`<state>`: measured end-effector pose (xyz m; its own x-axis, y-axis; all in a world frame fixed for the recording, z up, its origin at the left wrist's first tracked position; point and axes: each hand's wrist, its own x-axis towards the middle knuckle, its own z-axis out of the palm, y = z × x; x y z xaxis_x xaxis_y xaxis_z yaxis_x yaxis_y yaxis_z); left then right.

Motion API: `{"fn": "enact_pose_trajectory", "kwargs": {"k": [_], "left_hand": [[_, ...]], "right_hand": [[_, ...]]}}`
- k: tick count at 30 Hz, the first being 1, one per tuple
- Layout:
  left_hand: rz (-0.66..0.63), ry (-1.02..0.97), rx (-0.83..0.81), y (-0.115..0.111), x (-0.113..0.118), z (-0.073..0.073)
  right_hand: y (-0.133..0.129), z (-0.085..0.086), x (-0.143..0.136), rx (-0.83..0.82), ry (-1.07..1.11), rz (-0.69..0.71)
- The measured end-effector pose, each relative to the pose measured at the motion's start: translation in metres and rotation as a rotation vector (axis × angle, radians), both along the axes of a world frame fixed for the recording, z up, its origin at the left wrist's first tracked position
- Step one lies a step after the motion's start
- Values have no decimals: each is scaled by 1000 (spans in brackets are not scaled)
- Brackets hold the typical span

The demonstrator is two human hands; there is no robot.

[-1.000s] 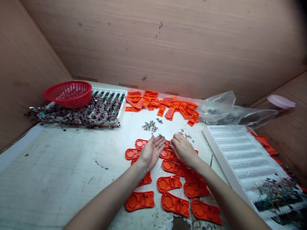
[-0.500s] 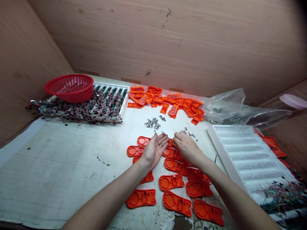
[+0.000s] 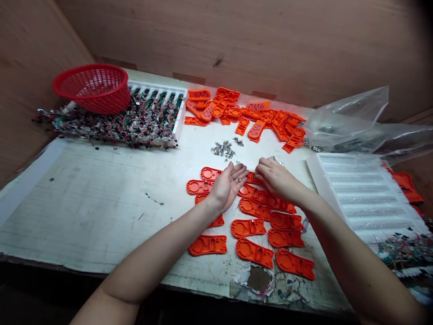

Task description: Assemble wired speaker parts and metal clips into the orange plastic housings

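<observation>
Palm up, my left hand (image 3: 230, 184) is spread over the rows of orange casings, with a few tiny metal bits near its fingers. My right hand (image 3: 272, 177) is beside it, its fingertips pinched over a casing in the upper row; what they hold is too small to name. Several orange casings (image 3: 254, 253) lie with their hollow side up, some with small metal pieces in them. A pile of small metal parts (image 3: 223, 149) sits beyond my hands, and a second one is partly hidden behind my right hand.
A red basket (image 3: 98, 97) rests on a heap of wired components (image 3: 135, 122) at the back left. More orange casings (image 3: 256, 129) are piled at the back. On the right are a white foam tray (image 3: 365, 189) and a clear plastic bag (image 3: 348, 115).
The view has tilted down, so the table sits higher and its front edge shows. Both hands keep nearly the same places over the casings, the right one still pinched.
</observation>
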<state>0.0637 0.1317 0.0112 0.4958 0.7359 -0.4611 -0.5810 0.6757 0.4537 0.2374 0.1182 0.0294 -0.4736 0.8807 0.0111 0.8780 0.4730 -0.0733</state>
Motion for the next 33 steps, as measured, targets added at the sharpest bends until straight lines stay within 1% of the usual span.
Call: {"fn": "enact_pose_trajectory", "kwargs": {"k": [2,4,10,15,22,24,27,30,33], "left_hand": [[-4,1,2,0,0,0],[0,1,0,0,0,0],[9,2,8,0,1,0],[10,6,6,0,0,0],[10,11,11,-1,1,0],[10,9,13,-1,1,0],[8,9,11,-1,1,1],[9,6,9,-2,1,2],[11,7,6,-2,1,2]], "right_hand": [[-1,-3,3,-3,45,-2],[-3,-5,4,0,37,7],[-5,1,-1,89,-133,35],[-5,5,-5,108,-223,75],[-7,-1,-17,167,-273,91],[-10,-6,-20,205,-274,65],[-17,-16,-21,270,-236,-12],[-24,-26,-21,325,-141,-107],[-30,-32,-24,344,-17,-188]]}}
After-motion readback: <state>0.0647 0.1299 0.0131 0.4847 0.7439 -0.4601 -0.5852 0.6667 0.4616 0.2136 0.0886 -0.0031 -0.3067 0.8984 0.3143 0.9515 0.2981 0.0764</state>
